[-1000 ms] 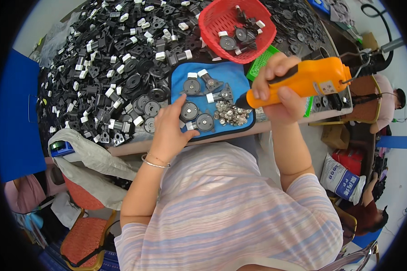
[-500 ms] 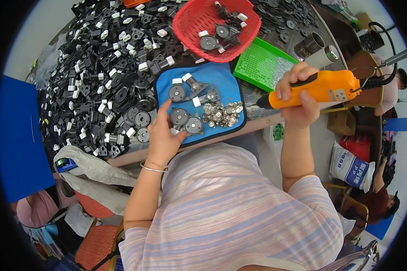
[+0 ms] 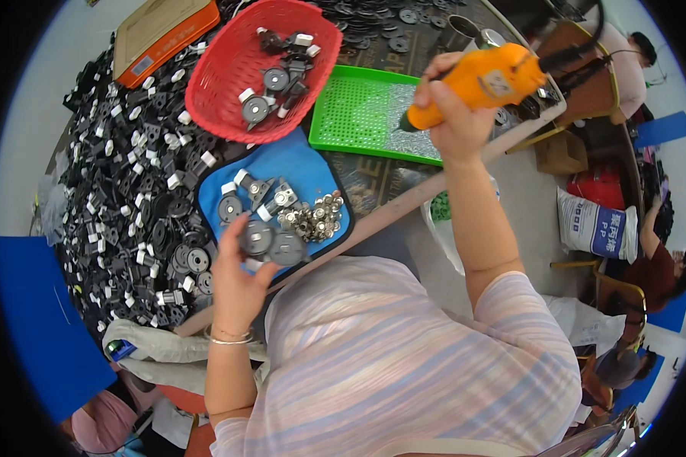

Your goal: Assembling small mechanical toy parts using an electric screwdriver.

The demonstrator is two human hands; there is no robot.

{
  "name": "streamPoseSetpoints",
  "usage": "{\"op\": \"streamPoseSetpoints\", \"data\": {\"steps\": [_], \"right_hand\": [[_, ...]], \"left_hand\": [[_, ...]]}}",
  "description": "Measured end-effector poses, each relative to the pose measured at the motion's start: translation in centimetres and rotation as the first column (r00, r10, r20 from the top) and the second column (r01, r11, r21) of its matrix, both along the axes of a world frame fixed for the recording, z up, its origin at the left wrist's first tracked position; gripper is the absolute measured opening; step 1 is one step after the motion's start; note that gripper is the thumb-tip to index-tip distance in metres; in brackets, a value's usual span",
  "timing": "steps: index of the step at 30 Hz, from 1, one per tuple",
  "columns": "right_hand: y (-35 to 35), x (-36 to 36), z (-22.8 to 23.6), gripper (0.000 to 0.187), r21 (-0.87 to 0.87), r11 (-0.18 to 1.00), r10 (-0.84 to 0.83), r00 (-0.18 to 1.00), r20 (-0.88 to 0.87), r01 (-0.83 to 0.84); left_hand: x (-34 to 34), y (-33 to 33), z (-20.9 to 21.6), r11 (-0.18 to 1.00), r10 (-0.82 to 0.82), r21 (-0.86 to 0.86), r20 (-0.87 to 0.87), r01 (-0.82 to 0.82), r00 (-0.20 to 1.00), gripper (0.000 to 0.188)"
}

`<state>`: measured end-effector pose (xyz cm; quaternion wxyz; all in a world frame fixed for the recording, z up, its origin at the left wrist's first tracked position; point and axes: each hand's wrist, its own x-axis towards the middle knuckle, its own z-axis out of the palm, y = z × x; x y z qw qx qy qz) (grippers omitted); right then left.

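Note:
My left hand [image 3: 240,278] has its fingers and thumb closed round a black caster part with two round wheels [image 3: 287,248], at the near edge of a blue mat [image 3: 270,164]. Beside it on the mat lie a heap of small silver metal fasteners [image 3: 316,219] and several more black caster parts [image 3: 230,207] with white ends. My right hand [image 3: 461,114] grips an orange electric screwdriver [image 3: 489,79], raised and tilted. Its dark tip points down-left near the right end of a green perforated tray [image 3: 351,114], away from the caster part.
A red plastic basket [image 3: 200,90] with several caster parts stands beyond the mat. Loose black and white parts [image 3: 129,183] are piled across the left. An orange-edged box [image 3: 164,38] sits far left; metal cups [image 3: 461,32] stand far right. Other people sit at the right.
The whole view has swung, so the table's things sit further left. My right hand has carried the screwdriver away over the tray's end. My left hand has drawn the caster part toward the mat's near edge.

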<state>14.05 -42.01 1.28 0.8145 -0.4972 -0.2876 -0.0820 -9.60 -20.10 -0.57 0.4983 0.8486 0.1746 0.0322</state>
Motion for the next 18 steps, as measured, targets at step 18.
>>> {"op": "streamPoseSetpoints", "data": {"steps": [18], "right_hand": [[2.5,1.1,-0.9,0.028,-0.112,0.992,0.053,0.997,-0.053,-0.059]], "left_hand": [[10.7,-7.5,-1.9,0.83,-0.31,0.496,0.032,0.254,0.95,0.078]]}}
